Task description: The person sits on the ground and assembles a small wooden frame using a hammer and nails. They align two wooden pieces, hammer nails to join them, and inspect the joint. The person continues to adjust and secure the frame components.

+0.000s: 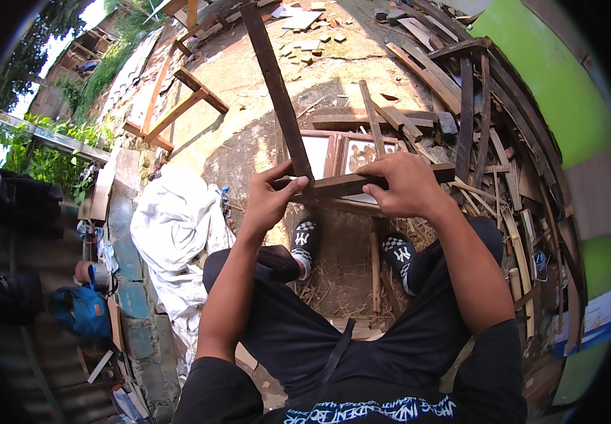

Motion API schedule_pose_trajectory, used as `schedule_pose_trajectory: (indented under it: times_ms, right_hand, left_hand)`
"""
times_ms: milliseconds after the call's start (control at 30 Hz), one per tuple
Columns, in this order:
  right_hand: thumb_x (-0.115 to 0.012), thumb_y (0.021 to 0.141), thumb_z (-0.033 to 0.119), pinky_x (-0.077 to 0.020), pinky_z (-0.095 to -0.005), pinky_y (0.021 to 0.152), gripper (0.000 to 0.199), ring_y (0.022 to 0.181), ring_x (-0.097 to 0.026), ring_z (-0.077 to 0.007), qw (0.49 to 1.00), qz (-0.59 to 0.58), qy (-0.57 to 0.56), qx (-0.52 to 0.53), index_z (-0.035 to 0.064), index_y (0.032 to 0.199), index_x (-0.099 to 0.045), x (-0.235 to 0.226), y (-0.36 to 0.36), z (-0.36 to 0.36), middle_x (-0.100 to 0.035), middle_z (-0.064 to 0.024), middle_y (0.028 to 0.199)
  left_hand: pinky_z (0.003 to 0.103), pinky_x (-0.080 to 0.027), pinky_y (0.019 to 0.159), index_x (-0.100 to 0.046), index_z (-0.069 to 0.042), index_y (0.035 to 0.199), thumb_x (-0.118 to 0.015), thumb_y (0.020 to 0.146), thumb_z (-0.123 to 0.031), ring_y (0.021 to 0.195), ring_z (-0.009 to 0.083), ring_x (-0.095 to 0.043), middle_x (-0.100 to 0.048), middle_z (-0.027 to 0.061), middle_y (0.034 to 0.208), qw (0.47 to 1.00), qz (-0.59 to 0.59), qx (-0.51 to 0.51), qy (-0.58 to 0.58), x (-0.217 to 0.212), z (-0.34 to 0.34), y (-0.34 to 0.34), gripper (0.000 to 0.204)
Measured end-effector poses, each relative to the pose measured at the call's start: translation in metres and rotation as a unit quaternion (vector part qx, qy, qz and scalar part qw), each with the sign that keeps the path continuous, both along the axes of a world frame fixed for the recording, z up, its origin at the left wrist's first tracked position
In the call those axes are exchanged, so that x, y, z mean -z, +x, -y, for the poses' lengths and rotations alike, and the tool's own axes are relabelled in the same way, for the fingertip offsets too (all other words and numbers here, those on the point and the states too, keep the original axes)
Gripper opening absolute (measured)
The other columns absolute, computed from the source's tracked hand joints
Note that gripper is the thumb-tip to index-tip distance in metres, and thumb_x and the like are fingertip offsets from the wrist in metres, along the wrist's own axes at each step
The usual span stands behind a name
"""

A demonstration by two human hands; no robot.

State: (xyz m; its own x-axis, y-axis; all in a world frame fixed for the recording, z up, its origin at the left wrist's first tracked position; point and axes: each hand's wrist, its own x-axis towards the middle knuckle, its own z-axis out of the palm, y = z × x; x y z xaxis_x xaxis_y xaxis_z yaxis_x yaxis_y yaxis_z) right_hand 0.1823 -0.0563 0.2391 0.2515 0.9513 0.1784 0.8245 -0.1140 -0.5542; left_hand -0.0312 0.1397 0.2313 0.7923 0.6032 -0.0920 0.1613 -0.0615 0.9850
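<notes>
Seated above a dirt floor (263,134) strewn with straw and offcuts, both hands raised in front of the knees. Left hand (268,198) closed around the joint where a long dark brown wooden bar (275,85) meets a shorter dark brown wooden crosspiece (348,184), thumb laid over the corner. Right hand (404,185) clamped on the crosspiece, fingers curled over its top edge, just beside the left hand but not touching it. Long bar pointing away and upward, crosspiece running to the right, so the two make a rough right angle held in the air, carried by nothing but the hands.

Judged from this: the two pieces brought together at the corner and being held or pressed in place. Cannot tell whether the joint is already fixed; no nail, glue or tool seen at it. Only one corner formed here, so much seems left if a frame is meant.

Directly below the hands, on the floor, a reddish-brown wooden frame with two pale panels (341,152), looking more finished. Toward the right edge of the floor, a big heap of dark scrap planks (489,141) against a green wall (553,85). At the left, a crumpled white sheet (171,219) and a blue bag (83,311). Far across the floor, a light orange wooden frame (178,106) lying flat. Feet in black-and-white checkered slippers (398,256) resting on the straw.
</notes>
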Motion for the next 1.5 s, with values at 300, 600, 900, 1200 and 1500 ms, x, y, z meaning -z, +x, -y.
schedule_pose_trajectory:
  times_ms: [300, 600, 900, 1200, 1500]
  right_hand:
    - [-0.076, 0.087, 0.017, -0.0535, -0.0397, 0.091, 0.033, 0.099, -0.072, -0.0341, 0.986, -0.157, -0.008, -0.046, 0.0006, 0.116, -0.072, 0.021, -0.004, -0.019, -0.074, -0.0216, 0.107]
    - [-0.073, 0.092, 0.011, -0.0499, -0.038, 0.098, 0.032, 0.106, -0.068, -0.027, 0.964, -0.26, 0.006, -0.056, -0.0007, 0.121, -0.065, 0.041, -0.018, -0.046, -0.072, -0.0161, 0.111]
    - [-0.067, 0.094, 0.002, -0.0507, -0.0401, 0.1, 0.033, 0.111, -0.065, -0.0227, 0.92, -0.388, -0.022, -0.042, 0.0048, 0.125, -0.058, 0.072, -0.025, -0.071, -0.068, -0.0126, 0.114]
    - [-0.059, 0.094, -0.006, -0.0553, -0.0388, 0.099, 0.034, 0.113, -0.067, -0.028, 0.928, -0.363, 0.081, -0.017, 0.0041, 0.126, -0.053, 0.093, -0.026, -0.067, -0.068, -0.0171, 0.117]
    - [-0.061, 0.092, -0.008, -0.0547, -0.0376, 0.099, 0.035, 0.119, -0.067, -0.0275, 0.943, -0.323, 0.075, 0.03, 0.0047, 0.124, -0.052, 0.089, -0.022, -0.065, -0.069, -0.0171, 0.12]
  left_hand:
    - [0.035, -0.064, 0.08, -0.058, 0.009, 0.136, -0.077, 0.092, -0.014, 0.093, 0.0203, -0.073, -0.073, 0.0175, 0.107, 0.999, -0.038, -0.017, 0.022, -0.011, -0.01, -0.001, 0.054]
    - [0.032, -0.058, 0.071, -0.072, 0.005, 0.12, -0.083, 0.083, -0.025, 0.077, 0.0164, -0.073, -0.077, 0.0171, 0.089, 0.975, -0.096, 0.029, 0.196, -0.046, -0.039, 0.007, 0.049]
    - [0.042, -0.056, 0.078, -0.078, -0.012, 0.112, -0.082, 0.077, -0.024, 0.084, 0.0366, -0.072, -0.075, 0.0175, 0.094, 0.891, -0.154, 0.144, 0.401, -0.078, -0.035, 0.057, 0.037]
    - [0.047, -0.054, 0.082, -0.075, -0.012, 0.097, -0.074, 0.079, -0.021, 0.093, 0.0356, -0.069, -0.072, 0.0141, 0.091, 0.812, -0.214, 0.173, 0.515, -0.084, -0.009, 0.079, 0.02]
    - [0.047, -0.056, 0.077, -0.076, -0.011, 0.092, -0.079, 0.078, -0.027, 0.09, 0.0366, -0.071, -0.073, 0.0149, 0.089, 0.827, -0.182, 0.195, 0.496, -0.077, -0.01, 0.094, 0.021]
